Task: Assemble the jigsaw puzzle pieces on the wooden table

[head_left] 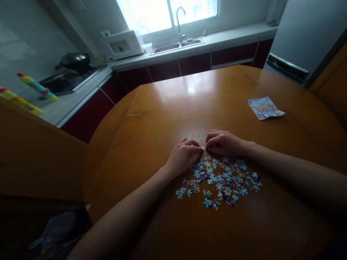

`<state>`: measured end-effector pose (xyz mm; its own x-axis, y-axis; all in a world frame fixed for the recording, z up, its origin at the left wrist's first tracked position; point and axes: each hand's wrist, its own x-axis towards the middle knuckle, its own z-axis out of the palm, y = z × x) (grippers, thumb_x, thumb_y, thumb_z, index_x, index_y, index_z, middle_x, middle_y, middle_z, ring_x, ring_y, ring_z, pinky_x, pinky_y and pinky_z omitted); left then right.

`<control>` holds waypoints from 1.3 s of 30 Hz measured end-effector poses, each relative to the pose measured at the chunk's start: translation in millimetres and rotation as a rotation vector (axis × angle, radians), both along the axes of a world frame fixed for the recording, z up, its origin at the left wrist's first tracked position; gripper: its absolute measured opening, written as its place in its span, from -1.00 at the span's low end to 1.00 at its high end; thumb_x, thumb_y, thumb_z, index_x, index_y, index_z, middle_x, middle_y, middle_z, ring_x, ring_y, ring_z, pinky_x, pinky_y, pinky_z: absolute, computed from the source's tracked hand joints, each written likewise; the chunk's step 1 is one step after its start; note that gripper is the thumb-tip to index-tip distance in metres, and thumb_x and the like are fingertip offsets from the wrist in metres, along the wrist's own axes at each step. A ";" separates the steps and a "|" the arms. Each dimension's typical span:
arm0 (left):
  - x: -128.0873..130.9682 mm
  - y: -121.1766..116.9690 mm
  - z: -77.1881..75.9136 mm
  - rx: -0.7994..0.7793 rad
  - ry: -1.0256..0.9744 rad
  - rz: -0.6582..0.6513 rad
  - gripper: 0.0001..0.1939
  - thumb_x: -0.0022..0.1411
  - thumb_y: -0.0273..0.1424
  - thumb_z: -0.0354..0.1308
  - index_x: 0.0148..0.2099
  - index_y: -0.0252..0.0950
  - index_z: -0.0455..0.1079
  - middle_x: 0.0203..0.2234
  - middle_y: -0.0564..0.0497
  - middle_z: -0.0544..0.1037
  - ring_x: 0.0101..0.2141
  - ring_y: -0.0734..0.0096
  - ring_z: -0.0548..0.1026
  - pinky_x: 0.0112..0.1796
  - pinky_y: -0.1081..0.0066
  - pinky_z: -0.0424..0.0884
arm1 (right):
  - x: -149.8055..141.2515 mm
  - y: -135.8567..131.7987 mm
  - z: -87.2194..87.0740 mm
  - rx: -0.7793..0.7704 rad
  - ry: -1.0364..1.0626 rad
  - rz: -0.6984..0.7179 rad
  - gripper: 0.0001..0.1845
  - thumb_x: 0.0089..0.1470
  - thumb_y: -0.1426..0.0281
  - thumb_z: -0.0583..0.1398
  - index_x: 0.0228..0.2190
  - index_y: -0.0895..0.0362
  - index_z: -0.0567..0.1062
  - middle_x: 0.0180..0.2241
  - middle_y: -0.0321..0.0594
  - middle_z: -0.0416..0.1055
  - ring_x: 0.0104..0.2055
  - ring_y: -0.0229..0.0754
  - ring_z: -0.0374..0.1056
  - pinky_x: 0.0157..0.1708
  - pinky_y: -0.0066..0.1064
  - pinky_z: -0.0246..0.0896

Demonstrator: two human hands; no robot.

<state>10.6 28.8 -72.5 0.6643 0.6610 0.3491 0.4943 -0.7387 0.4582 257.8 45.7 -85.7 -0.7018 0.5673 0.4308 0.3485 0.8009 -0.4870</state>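
Note:
My left hand point(183, 155) and my right hand point(224, 143) rest on a round wooden table point(159, 119), fingertips meeting in the middle. Both are curled in a pinch around a small pale jigsaw piece point(203, 147) held between them. Just in front of the hands, toward me, lies a scattered heap of several loose jigsaw pieces point(221, 179), mostly blue, white and multicoloured.
A printed picture card point(264, 107) lies on the table at the right. Beyond the table runs a kitchen counter with a sink and tap point(181, 39), a white appliance point(124, 45), a stove with a pan point(71, 62) and bottles point(36, 86). A fridge point(312, 18) stands at right.

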 end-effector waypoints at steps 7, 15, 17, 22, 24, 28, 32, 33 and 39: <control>0.1 1.0 -2.8 0.006 -0.019 -0.009 -0.83 0.36 -0.35 0.19 -0.17 -0.17 0.63 -0.25 -0.03 0.63 -0.25 0.29 0.41 -0.19 0.31 0.37 | 1.2 -1.3 3.9 -0.035 -0.035 -0.011 -0.87 0.19 0.44 0.23 -0.31 0.08 0.63 -0.26 -0.18 0.48 -0.22 -0.18 0.37 -0.17 -0.32 0.31; 1.3 -0.4 -3.8 0.037 -0.017 0.005 -0.85 0.36 -0.37 0.19 -0.19 -0.19 0.61 -0.26 -0.02 0.59 -0.23 0.30 0.42 -0.15 0.30 0.39 | 2.2 0.0 4.5 -0.036 -0.037 -0.012 -0.85 0.21 0.42 0.23 -0.33 0.06 0.64 -0.25 -0.16 0.49 -0.21 -0.16 0.36 -0.18 -0.30 0.30; 2.1 -1.8 -3.7 0.037 -0.010 0.018 -0.87 0.34 -0.40 0.19 -0.18 -0.21 0.58 -0.24 -0.04 0.55 -0.18 0.28 0.42 -0.11 0.28 0.40 | 0.7 -0.8 4.8 -0.038 -0.024 -0.006 -0.86 0.21 0.41 0.23 -0.33 0.07 0.63 -0.26 -0.15 0.49 -0.20 -0.15 0.36 -0.17 -0.30 0.29; 2.7 -5.2 -0.3 0.009 -0.032 0.055 -0.88 0.31 -0.42 0.20 -0.11 -0.26 0.51 -0.17 -0.09 0.47 -0.11 0.23 0.43 -0.05 0.20 0.43 | 7.8 3.2 5.9 -0.218 0.081 -0.101 -0.84 0.20 0.36 0.22 -0.23 0.16 0.58 -0.37 -0.20 0.47 -0.41 -0.25 0.30 -0.39 -0.39 0.23; 2.2 -5.3 0.7 0.008 -0.039 0.069 -0.85 0.32 -0.43 0.17 -0.08 -0.25 0.50 -0.16 -0.09 0.46 -0.09 0.23 0.42 -0.04 0.19 0.43 | 16.6 8.5 4.8 -0.265 0.114 -0.159 -0.82 0.19 0.33 0.22 -0.26 0.17 0.58 -0.39 -0.21 0.46 -0.45 -0.27 0.27 -0.44 -0.40 0.18; 1.5 -4.2 -0.5 0.042 0.009 0.005 -0.76 0.36 -0.43 0.14 0.03 -0.18 0.51 -0.12 -0.10 0.46 -0.07 0.21 0.40 -0.03 0.15 0.42 | 30.0 17.5 1.1 -0.278 0.126 -0.212 -0.78 0.16 0.27 0.23 -0.35 0.17 0.60 -0.43 -0.19 0.47 -0.42 -0.22 0.30 -0.40 -0.37 0.19; 1.8 -4.7 -1.8 0.076 0.062 -0.041 -0.71 0.42 -0.33 0.13 0.13 -0.09 0.50 -0.08 -0.10 0.47 -0.07 0.19 0.38 -0.02 0.14 0.42 | 27.1 18.9 -0.4 -0.330 0.122 -0.236 -0.66 0.22 0.18 0.18 -0.41 0.17 0.58 -0.45 -0.20 0.48 -0.43 -0.22 0.31 -0.40 -0.38 0.18; 2.0 -5.1 -1.9 0.082 0.071 -0.046 -0.71 0.42 -0.31 0.13 0.14 -0.07 0.51 -0.07 -0.10 0.47 -0.07 0.19 0.37 -0.02 0.13 0.42 | 25.4 18.7 -0.4 -0.352 0.131 -0.242 -0.61 0.23 0.15 0.16 -0.43 0.17 0.58 -0.46 -0.20 0.48 -0.43 -0.22 0.31 -0.40 -0.38 0.18; 2.0 -4.4 -3.2 0.075 0.079 -0.033 -0.72 0.43 -0.29 0.12 0.10 -0.01 0.55 -0.11 -0.08 0.49 -0.12 0.21 0.38 -0.06 0.17 0.43 | 22.7 19.9 -2.3 -0.465 0.205 -0.253 -0.49 0.25 0.03 0.10 -0.42 0.19 0.56 -0.46 -0.17 0.50 -0.42 -0.19 0.39 -0.39 -0.38 0.24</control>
<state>12.5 24.4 -75.7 0.7126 0.6125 0.3422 0.5020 -0.7858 0.3613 280.5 65.6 -88.0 -0.4478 0.8695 0.2083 0.3628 0.3897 -0.8465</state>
